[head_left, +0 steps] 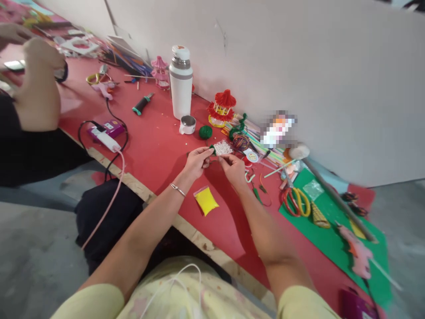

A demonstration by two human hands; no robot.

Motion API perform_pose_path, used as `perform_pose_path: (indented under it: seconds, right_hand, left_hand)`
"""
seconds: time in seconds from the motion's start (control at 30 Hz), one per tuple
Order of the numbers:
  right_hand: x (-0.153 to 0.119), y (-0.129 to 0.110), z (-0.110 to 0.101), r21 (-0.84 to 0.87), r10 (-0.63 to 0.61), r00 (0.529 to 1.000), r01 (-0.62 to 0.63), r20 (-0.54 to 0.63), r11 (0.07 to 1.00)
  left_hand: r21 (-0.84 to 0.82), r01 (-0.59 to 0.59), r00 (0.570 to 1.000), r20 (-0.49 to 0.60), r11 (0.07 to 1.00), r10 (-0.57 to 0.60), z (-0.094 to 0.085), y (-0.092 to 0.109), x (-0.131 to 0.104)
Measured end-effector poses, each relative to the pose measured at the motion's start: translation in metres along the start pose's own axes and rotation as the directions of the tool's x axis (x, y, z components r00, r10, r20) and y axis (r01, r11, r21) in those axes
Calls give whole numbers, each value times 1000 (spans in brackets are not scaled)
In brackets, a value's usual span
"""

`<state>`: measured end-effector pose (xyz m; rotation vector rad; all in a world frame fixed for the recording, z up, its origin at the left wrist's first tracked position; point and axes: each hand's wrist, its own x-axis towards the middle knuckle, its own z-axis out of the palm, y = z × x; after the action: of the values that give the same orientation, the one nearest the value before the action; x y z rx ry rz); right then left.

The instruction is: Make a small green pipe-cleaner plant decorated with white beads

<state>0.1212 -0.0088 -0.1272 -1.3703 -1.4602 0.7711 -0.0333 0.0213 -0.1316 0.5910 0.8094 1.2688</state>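
My left hand [198, 162] is closed in a pinch on a small dark green fuzzy piece [213, 149], which looks like pipe cleaner. Facing it, my right hand [234, 169] has thumb and fingers pressed together; whatever lies between them is too small to name. Just beyond the fingertips rests a clear bag of white beads [223, 147]. A small bag of yellow beads or grains [206, 200] lies nearer me, between my forearms. Behind my left hand sits a round green fuzzy ball [205, 132].
A white thermos [181, 86] and its metal cup [187, 125] stand by the wall, near a red pavilion model [223, 107]. On the right are scissors [297, 201] and a pink glue gun [357, 252] on green sheeting. Another person's arm [41, 84] reaches in at far left.
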Motion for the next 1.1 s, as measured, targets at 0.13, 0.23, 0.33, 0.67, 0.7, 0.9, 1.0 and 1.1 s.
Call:
perform_pose_path:
  seconds: [0.13,0.23,0.33,0.67,0.7,0.9,1.0,1.1]
  right_hand:
    - [-1,-4,0,25,47,996,-49,70,998]
    - [-3,-5,2,32,55,995,-57,82,998]
    - [-4,-3,3,20,34,995,-36,89,999]
    - [15,-14,-17,146,121,989,-107,-88,983]
    - [19,-19,-23,201,146,982,-120,-121,972]
    - [43,-42,-70,207,111,959,-57,-261,977]
    - [52,-35,-87,-47,58,976,-70,-212,996]
    - [56,-24,-90,-383,-61,994,22,-88,923]
  left_hand:
    - [27,-24,1000,16,999,24,0,-4,0]
    - [101,-26,999,43,995,22,1,-6,-2]
    - [152,-20,998,54,988,12,2,-6,-5]
    - [-29,-135,963,-241,990,125,-5,7,4]
    - [-33,-134,961,-246,990,122,-5,8,4]
    - [-16,-132,976,-175,991,127,-2,9,1]
    - [-9,-121,980,-160,993,118,-2,8,1]
    - [3,-86,984,-157,996,85,-3,7,1]
